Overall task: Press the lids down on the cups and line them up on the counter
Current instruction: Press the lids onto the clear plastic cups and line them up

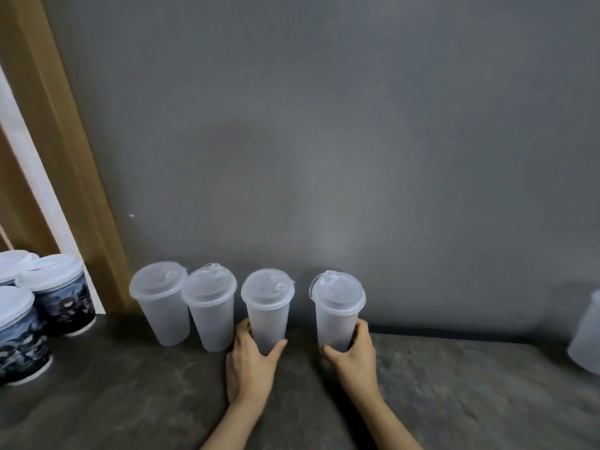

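Several frosted plastic cups with lids stand in a row on the dark counter (130,401) against the grey wall. The leftmost cup (162,303) and the second cup (211,310) stand close together. My left hand (250,362) grips the third cup (268,306) near its base. My right hand (354,355) grips the fourth cup (337,310) near its base, a gap apart from the third. All of these cups are upright with lids on.
Dark printed paper cups with white lids (61,297) stand at the far left by a wooden frame (65,157). Another frosted cup (587,336), blurred, sits at the right edge. Bare counter lies in front of the row.
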`<state>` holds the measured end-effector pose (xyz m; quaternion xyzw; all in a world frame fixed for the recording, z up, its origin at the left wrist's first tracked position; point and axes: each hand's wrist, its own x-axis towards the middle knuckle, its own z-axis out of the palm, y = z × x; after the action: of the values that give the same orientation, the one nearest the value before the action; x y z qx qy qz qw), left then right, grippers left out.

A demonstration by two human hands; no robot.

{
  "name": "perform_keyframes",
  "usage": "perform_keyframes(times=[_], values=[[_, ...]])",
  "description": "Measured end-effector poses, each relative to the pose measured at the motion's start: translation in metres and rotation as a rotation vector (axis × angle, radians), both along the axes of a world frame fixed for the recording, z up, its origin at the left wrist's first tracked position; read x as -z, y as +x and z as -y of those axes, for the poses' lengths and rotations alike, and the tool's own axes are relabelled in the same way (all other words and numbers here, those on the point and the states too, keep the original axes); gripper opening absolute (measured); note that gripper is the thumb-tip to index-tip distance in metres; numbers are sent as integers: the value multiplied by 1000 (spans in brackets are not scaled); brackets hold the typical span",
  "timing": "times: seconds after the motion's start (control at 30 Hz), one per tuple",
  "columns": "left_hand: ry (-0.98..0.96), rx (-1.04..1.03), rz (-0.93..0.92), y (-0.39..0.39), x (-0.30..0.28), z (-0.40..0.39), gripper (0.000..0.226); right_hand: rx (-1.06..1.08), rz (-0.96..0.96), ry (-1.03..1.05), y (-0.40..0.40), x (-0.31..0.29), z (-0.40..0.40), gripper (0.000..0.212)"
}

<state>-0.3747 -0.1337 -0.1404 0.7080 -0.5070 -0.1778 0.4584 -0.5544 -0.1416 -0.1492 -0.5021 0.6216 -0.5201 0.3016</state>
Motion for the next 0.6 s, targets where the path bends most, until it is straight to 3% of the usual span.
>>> perform_keyframes(times=[0.23,0.6], values=[[33,151,-24,-28,5,-16,65,195,-25,4,-84,3,-32,56],[63,370,-95,-233,-4,-43,63,446,-68,34,-255,-8,-77,59]])
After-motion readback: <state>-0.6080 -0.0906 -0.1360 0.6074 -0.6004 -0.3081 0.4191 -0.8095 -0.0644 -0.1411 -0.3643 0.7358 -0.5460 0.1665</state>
